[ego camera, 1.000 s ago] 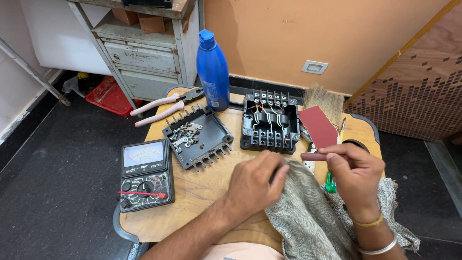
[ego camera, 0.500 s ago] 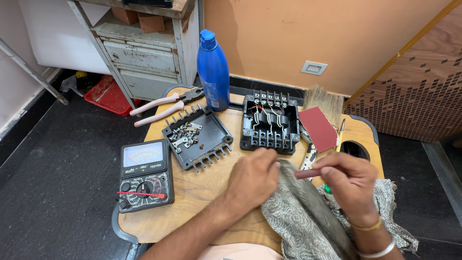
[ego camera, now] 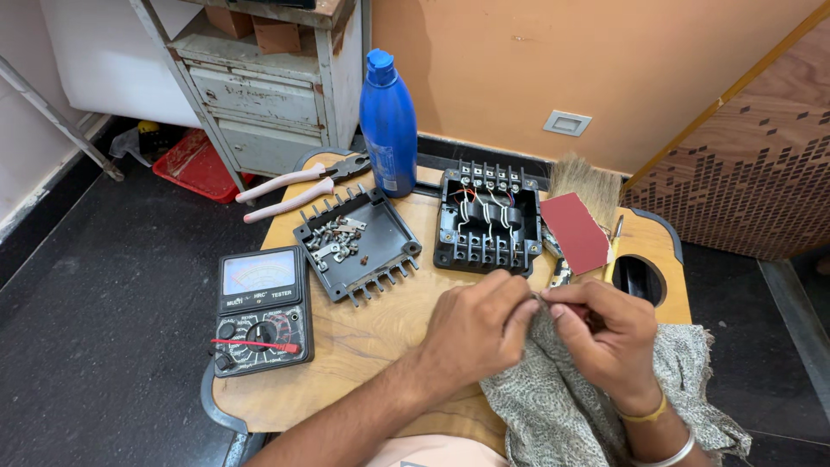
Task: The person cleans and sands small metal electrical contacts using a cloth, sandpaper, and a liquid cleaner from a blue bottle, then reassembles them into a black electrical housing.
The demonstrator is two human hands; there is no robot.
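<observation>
My left hand point(ego camera: 480, 327) and my right hand point(ego camera: 607, 339) meet fingertip to fingertip over a grey patterned cloth point(ego camera: 553, 411) at the round wooden table's point(ego camera: 363, 346) near edge. My left fingers pinch a small metal part point(ego camera: 538, 299) against the cloth. A thin dark red tool point(ego camera: 577, 310) sits in my closed right fingers, mostly hidden. Just beyond the hands stands an open black terminal box point(ego camera: 488, 218) with wires. Its black lid point(ego camera: 359, 244) lies to the left with several loose screws and metal bits inside.
An analog multimeter point(ego camera: 259, 307) lies at the table's left. Behind are pink-handled pliers point(ego camera: 290, 186), a blue bottle point(ego camera: 389, 125), a brush point(ego camera: 588, 180) and a red sandpaper sheet point(ego camera: 575, 232). A hole point(ego camera: 638, 278) opens at the table's right. A worn cabinet point(ego camera: 268, 95) stands beyond.
My right hand has come down and left with the red tool, from near the sandpaper to my left hand. Both hands now touch over the cloth.
</observation>
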